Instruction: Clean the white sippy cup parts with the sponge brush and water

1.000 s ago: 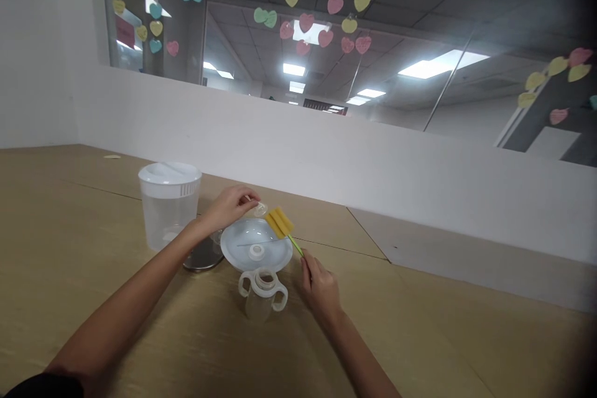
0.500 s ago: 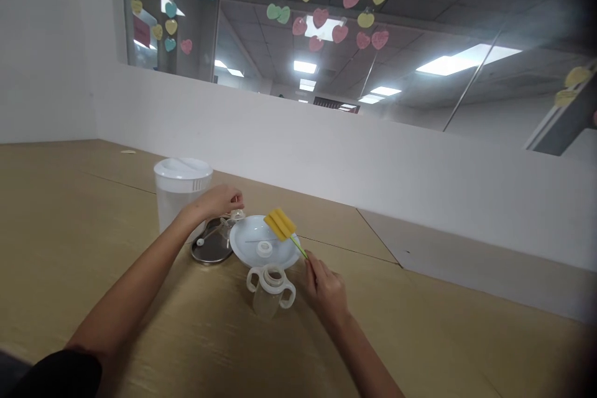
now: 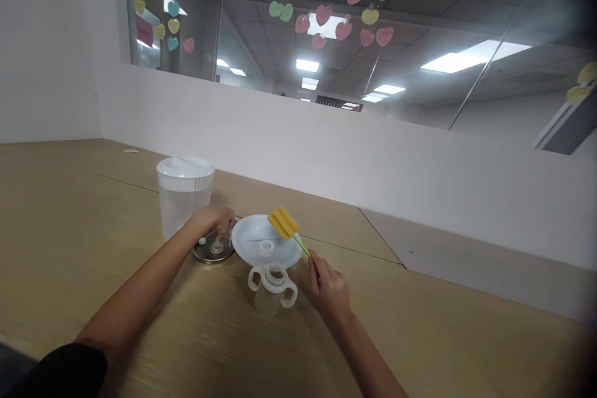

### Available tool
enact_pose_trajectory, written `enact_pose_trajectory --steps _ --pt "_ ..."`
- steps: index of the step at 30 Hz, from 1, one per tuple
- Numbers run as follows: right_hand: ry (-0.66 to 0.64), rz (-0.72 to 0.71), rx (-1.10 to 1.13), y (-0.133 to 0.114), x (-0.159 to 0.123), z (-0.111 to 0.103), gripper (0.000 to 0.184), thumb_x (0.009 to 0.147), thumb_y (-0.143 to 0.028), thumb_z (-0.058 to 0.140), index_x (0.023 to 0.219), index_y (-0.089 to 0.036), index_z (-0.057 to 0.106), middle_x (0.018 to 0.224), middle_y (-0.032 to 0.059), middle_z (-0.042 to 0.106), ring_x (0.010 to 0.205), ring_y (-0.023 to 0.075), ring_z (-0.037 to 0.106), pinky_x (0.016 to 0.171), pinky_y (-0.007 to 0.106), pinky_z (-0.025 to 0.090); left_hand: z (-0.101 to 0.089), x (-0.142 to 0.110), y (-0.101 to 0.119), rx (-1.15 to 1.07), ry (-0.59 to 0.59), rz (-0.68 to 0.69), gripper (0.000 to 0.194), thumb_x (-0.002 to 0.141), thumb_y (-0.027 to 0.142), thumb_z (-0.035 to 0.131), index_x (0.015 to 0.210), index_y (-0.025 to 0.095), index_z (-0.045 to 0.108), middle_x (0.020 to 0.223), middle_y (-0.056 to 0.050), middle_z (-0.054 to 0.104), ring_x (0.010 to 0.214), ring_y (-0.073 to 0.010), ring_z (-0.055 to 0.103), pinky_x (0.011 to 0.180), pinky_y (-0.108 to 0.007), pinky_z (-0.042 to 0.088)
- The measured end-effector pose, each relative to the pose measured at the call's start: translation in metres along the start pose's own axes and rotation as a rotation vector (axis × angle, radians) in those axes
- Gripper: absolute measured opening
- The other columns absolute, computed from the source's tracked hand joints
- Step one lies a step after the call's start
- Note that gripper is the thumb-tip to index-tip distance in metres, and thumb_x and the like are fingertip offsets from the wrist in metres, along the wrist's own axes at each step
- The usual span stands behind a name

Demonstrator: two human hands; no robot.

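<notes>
My left hand [image 3: 218, 219] reaches down over a round metal tray [image 3: 203, 253], its fingers pinched at the top of a clear bottle nipple [image 3: 217, 247] that sits on the tray. Part of another clear piece is hidden behind these fingers. My right hand [image 3: 330, 286] grips the green handle of a yellow sponge brush [image 3: 283, 223], its head raised over the white bowl [image 3: 242, 255]. A white ring cap [image 3: 265, 249] lies in the bowl. In front of it stands an uncapped two-handled baby bottle [image 3: 269, 300].
A tall translucent bucket with a white lid [image 3: 185, 169] stands behind my left forearm. A white wall [image 3: 289, 143] with a window above it rises behind the wooden table [image 3: 186, 336]. A small pale scrap [image 3: 131, 151] lies at the far left.
My left hand has carried the clear nipple left from beside the sponge and lowered it to the metal tray. My right hand still holds the brush. The whole view has shifted slightly.
</notes>
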State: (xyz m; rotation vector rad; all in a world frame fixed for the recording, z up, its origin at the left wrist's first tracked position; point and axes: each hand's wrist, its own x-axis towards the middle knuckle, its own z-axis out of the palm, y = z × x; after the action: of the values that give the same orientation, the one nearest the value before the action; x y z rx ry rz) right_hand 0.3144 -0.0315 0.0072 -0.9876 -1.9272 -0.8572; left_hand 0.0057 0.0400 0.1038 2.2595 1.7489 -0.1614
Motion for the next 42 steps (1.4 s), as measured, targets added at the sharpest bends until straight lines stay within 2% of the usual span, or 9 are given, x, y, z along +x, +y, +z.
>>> enact_pose_trajectory --steps 3,6,10,15,21,27,32,37,42 --pt "0.000 0.014 -0.010 0.000 0.000 0.000 0.030 0.096 -0.022 0.039 0.104 -0.011 0.065 0.078 0.0068 0.071 0.059 0.0096 0.063 0.054 0.019 0.044 -0.003 -0.008 0.020 0.022 0.164 0.113 0.038 0.067 0.021 0.066 0.104 0.021 0.066 0.094 -0.006 0.070 0.085 -0.0208 0.064 0.074 -0.027 0.047" --pt "-0.005 0.010 -0.019 -0.001 0.000 0.000 0.031 0.096 -0.022 0.038 0.103 -0.011 0.066 0.076 0.0064 0.070 0.057 0.0097 0.063 0.053 0.019 0.043 0.010 -0.006 0.049 0.024 0.262 0.263 0.033 0.081 0.028 0.052 0.112 0.025 0.063 0.104 -0.006 0.068 0.094 -0.0201 0.062 0.079 -0.027 0.045" --pt "-0.009 0.009 -0.021 0.000 0.001 -0.001 0.031 0.096 -0.022 0.037 0.104 -0.012 0.065 0.074 0.0066 0.070 0.056 0.0098 0.062 0.052 0.019 0.043 0.038 0.010 0.074 0.093 0.232 0.385 0.026 0.078 0.028 0.056 0.099 0.020 0.070 0.100 -0.010 0.069 0.092 -0.0243 0.064 0.075 -0.029 0.046" --pt "-0.001 0.002 -0.012 0.001 0.001 -0.002 0.031 0.096 -0.022 0.038 0.105 -0.011 0.066 0.074 0.0070 0.070 0.056 0.0102 0.062 0.054 0.019 0.044 0.053 0.023 0.072 0.111 0.204 0.385 0.023 0.072 0.020 0.062 0.093 0.015 0.070 0.104 -0.014 0.066 0.097 -0.0282 0.061 0.079 -0.032 0.044" --pt "-0.004 0.023 -0.012 -0.001 0.001 -0.002 0.031 0.096 -0.023 0.037 0.104 -0.012 0.066 0.073 0.0063 0.070 0.056 0.0107 0.062 0.053 0.020 0.043 0.026 0.002 0.064 0.053 0.213 0.456 0.020 0.077 0.028 0.059 0.092 0.017 0.065 0.110 -0.010 0.059 0.095 -0.0216 0.058 0.081 -0.029 0.043" --pt "0.027 0.059 0.033 0.000 0.000 0.000 0.029 0.095 -0.021 0.040 0.105 -0.009 0.065 0.080 0.0071 0.071 0.060 0.0105 0.065 0.055 0.019 0.046 -0.014 -0.036 0.052 -0.258 0.446 0.484 0.025 0.080 0.037 0.052 0.090 0.016 0.060 0.096 -0.006 0.062 0.087 -0.0192 0.057 0.075 -0.028 0.043" --pt "0.011 0.041 0.020 0.002 -0.001 0.001 0.030 0.095 -0.021 0.039 0.103 -0.011 0.066 0.074 0.0066 0.070 0.056 0.0102 0.063 0.052 0.019 0.045 -0.021 -0.045 0.050 -0.493 0.603 0.441 0.033 0.078 0.042 0.055 0.100 0.017 0.058 0.100 -0.006 0.065 0.089 -0.0201 0.061 0.076 -0.029 0.047" --pt "0.046 -0.009 0.068 -0.002 -0.003 -0.001 0.027 0.093 -0.018 0.043 0.110 -0.012 0.063 0.075 0.0065 0.070 0.057 0.0100 0.064 0.054 0.019 0.046 -0.009 -0.042 0.065 -0.539 0.534 0.547 0.049 0.081 0.041 0.054 0.124 0.017 0.052 0.129 -0.010 0.055 0.104 -0.0213 0.059 0.089 -0.031 0.048" --pt "0.139 -0.026 0.215 -0.003 -0.004 -0.009 0.026 0.090 -0.014 0.046 0.113 -0.014 0.059 0.088 0.0078 0.072 0.071 0.0120 0.068 0.063 0.019 0.051 -0.009 -0.051 0.070 -0.672 0.399 0.610 0.049 0.077 0.040 0.062 0.122 0.020 0.057 0.124 -0.007 0.060 0.105 -0.0211 0.059 0.094 -0.034 0.046"
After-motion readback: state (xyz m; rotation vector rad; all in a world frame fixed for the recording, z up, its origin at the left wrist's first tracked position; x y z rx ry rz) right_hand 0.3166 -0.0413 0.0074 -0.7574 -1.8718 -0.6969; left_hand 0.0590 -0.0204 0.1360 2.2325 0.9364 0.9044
